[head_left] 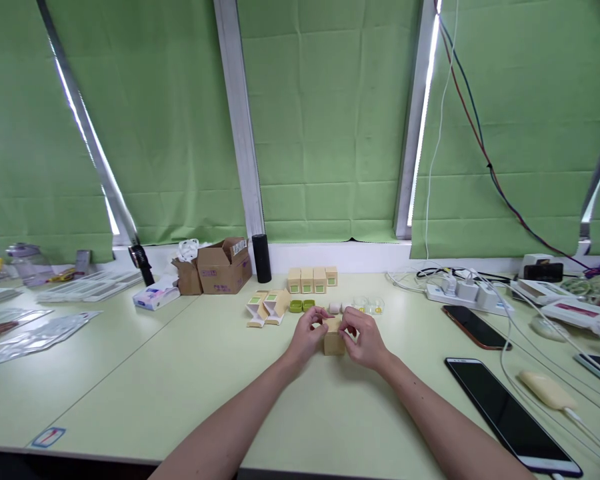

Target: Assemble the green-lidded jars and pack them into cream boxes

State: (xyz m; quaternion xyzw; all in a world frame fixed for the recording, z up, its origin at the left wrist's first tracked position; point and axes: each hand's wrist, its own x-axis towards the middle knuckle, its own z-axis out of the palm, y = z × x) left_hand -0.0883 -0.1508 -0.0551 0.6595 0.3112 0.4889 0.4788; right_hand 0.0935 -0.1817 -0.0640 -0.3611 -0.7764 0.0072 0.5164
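Small tan cardboard box (333, 340) upright between 2 hands — left hand (307, 337) and right hand (364, 340) pinching its top edges, equally near.

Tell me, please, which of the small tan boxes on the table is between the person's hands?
The small tan box nearest the camera, touched by the left hand and right hand; the four boxes in a row stand untouched behind.

black speaker (261, 257), cardboard box (224, 267) (open), phones (510, 413)
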